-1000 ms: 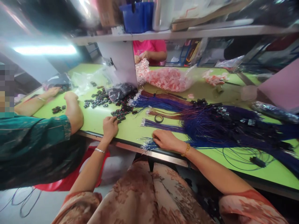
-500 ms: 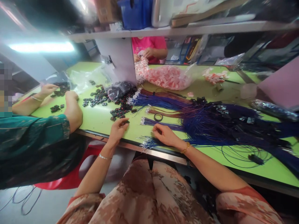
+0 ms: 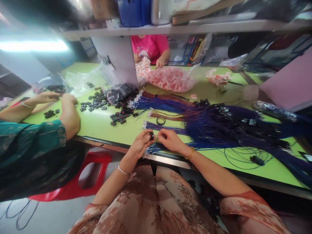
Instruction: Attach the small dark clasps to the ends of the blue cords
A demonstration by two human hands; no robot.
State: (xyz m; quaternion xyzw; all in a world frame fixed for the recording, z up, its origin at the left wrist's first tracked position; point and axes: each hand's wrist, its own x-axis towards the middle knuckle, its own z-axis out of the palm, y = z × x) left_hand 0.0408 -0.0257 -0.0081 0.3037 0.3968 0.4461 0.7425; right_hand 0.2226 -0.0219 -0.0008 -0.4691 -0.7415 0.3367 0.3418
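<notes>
The left hand point(image 3: 139, 144) pinches a small black block point(image 3: 151, 136) between thumb and fingers, the block sitting at two o'clock from its palm, at the fingertips. At three o'clock, just beside the block, is the right hand point(image 3: 171, 140), fingers curled toward the thumb; whether a wire is gripped there I cannot tell.

The block looks like hard plastic, squarish, with a pale spot; its far side is covered by fingers. Similar dark blocks point(image 3: 120, 116) lie loosely piled at ten to eleven o'clock from the left hand on the smooth green tabletop point(image 3: 102, 131). A flat dark ring point(image 3: 161, 124) lies at eleven o'clock from the right hand.

Thin blue wires point(image 3: 154, 148) with silvery tips run partly hidden behind the right hand. At two o'clock from it, a tangled wire heap point(image 3: 207, 130) blurs into darkness, individual strands hard to separate.
</notes>
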